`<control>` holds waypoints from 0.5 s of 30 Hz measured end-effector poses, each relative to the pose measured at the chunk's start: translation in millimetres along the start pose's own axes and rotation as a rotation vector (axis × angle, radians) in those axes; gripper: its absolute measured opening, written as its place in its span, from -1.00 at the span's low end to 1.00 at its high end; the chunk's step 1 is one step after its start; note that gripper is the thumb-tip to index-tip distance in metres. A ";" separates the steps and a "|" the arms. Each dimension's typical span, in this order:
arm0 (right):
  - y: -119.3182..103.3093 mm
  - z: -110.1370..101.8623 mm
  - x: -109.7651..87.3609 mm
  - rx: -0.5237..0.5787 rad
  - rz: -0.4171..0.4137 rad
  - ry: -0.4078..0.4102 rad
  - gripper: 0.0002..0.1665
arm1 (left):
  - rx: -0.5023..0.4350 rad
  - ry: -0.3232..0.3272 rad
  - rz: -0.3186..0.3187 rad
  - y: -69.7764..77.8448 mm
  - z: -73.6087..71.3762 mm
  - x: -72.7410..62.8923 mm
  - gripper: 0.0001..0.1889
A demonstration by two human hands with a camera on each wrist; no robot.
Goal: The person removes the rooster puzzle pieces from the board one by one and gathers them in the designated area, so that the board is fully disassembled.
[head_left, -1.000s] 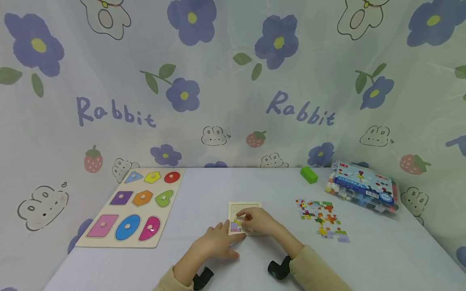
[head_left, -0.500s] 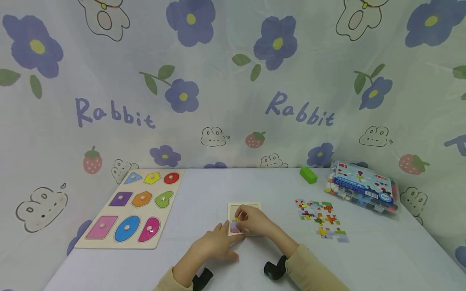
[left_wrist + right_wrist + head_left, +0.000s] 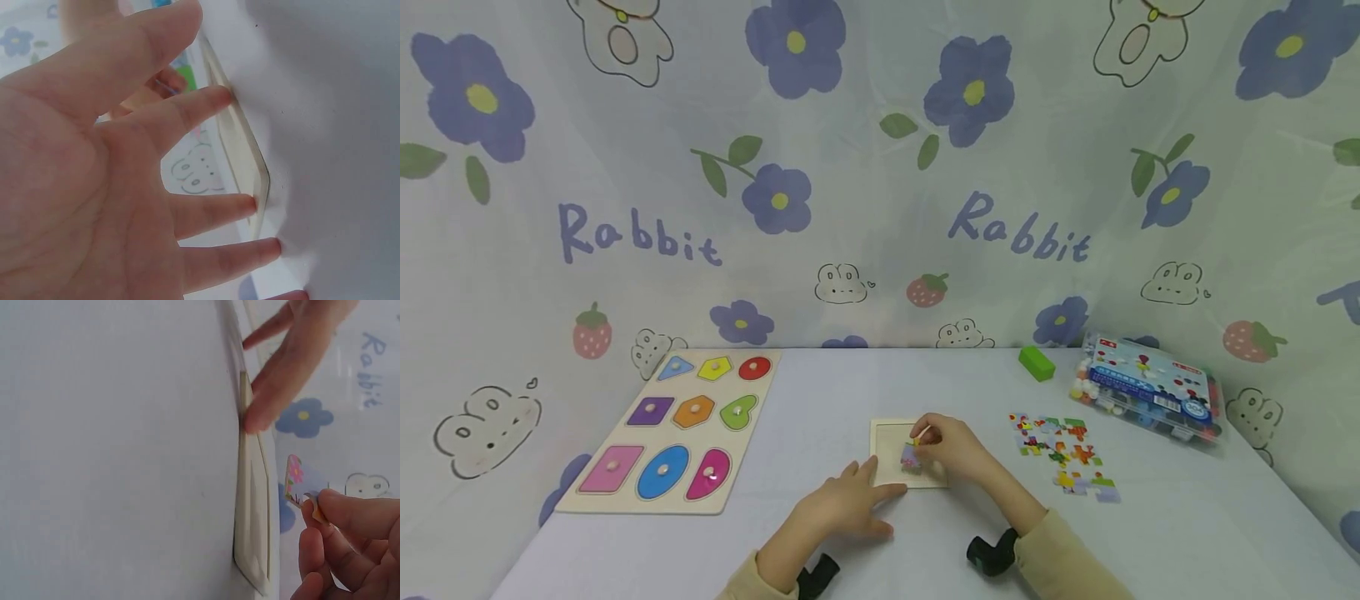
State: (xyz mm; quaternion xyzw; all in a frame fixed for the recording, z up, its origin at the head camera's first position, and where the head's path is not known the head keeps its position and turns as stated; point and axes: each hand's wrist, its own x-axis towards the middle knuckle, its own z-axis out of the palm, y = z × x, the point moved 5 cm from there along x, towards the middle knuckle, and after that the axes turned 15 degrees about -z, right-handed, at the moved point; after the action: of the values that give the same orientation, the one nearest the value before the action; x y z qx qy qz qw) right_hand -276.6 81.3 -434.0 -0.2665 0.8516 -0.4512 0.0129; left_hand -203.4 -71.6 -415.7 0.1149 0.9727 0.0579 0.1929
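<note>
A small wooden puzzle tray (image 3: 886, 432) lies in the middle of the table. My left hand (image 3: 842, 500) has its fingers spread and straight, with fingertips touching the tray's left and near edges; the left wrist view shows fingers (image 3: 215, 203) against the rim. Above the tray, my right hand (image 3: 953, 448) pinches a puzzle piece (image 3: 911, 455) between thumb and fingers. In the right wrist view this puzzle piece (image 3: 297, 478), printed with a pink flower, is raised clear of the tray (image 3: 255, 512). Several loose puzzle pieces (image 3: 1060, 450) lie to the right of the tray.
At the left lies a wooden board (image 3: 741, 442) of knobbed coloured shapes. A green block (image 3: 1037, 364) and a clear plastic box (image 3: 1150, 387) of small colourful parts stand at the back right. A printed rabbit curtain (image 3: 880, 208) hangs behind the table.
My right hand has lifted the puzzle piece out of the tray's left part and moved it slightly right. The tray looks turned a little or less covered. My left hand has stayed in place.
</note>
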 end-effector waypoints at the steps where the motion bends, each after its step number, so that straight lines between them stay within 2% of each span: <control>1: 2.4 -5.6 -2.4 0.000 0.010 0.011 -0.82 | -0.003 -0.002 -0.003 -0.1 0.0 0.0 -0.42; 9: 25.8 -51.6 -29.2 -0.034 0.118 0.098 -0.82 | 0.000 -0.014 -0.021 -1.7 2.9 2.4 -0.42; 15: 34.3 -78.7 -54.0 -0.029 0.147 0.086 -0.80 | -0.009 -0.024 -0.025 -2.7 5.4 4.5 -0.41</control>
State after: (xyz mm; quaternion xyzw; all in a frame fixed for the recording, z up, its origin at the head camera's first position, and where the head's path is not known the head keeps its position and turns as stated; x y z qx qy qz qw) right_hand -266.1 181.8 -425.7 -0.1838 0.8750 -0.4478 0.0055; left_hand -205.9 -72.8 -422.7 0.1025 0.9715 0.0586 0.2057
